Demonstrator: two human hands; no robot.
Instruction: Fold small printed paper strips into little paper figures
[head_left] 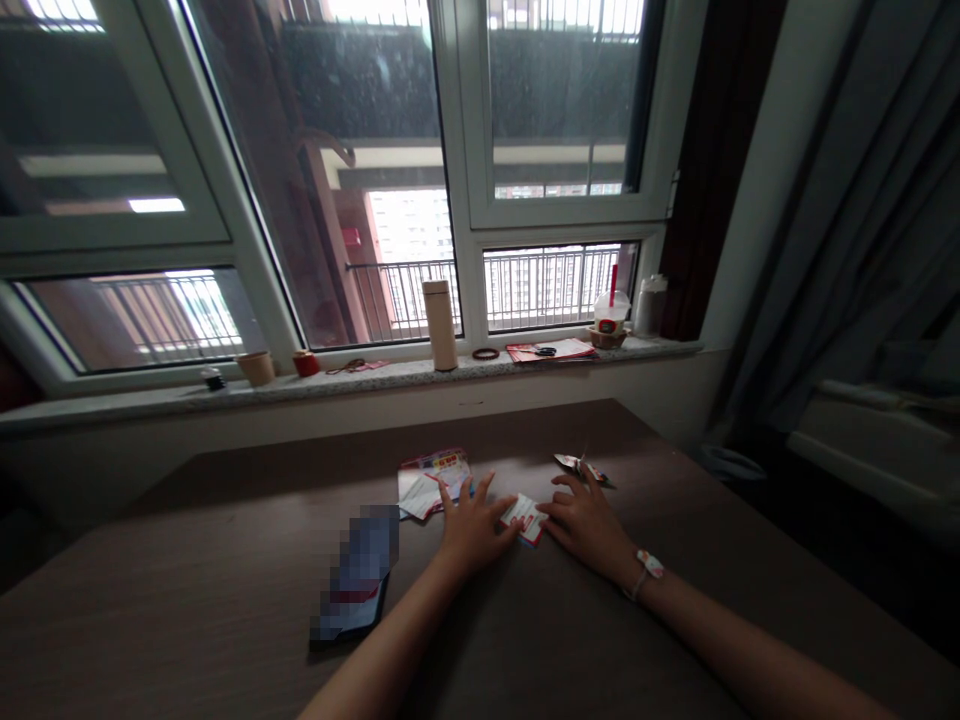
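Observation:
A small folded piece of printed paper (526, 518) lies on the brown table (225, 560) between my two hands. My left hand (471, 525) rests flat beside it with fingers spread, its thumb touching the paper's left edge. My right hand (586, 522) lies on the other side, fingers stretched out and pressing the paper's right edge. A bracelet sits on my right wrist. Just beyond my left hand lie a few printed leaflets (431, 480). A small folded paper shape (581, 467) sits beyond my right hand.
A dark phone (356, 580) lies on the table to the left. The windowsill (112, 400) holds a tall beige flask (440, 325), a paper cup (256, 368), a small red pot (306, 363), papers (551, 350) and a drink cup with a straw (611, 315). Curtains hang at right.

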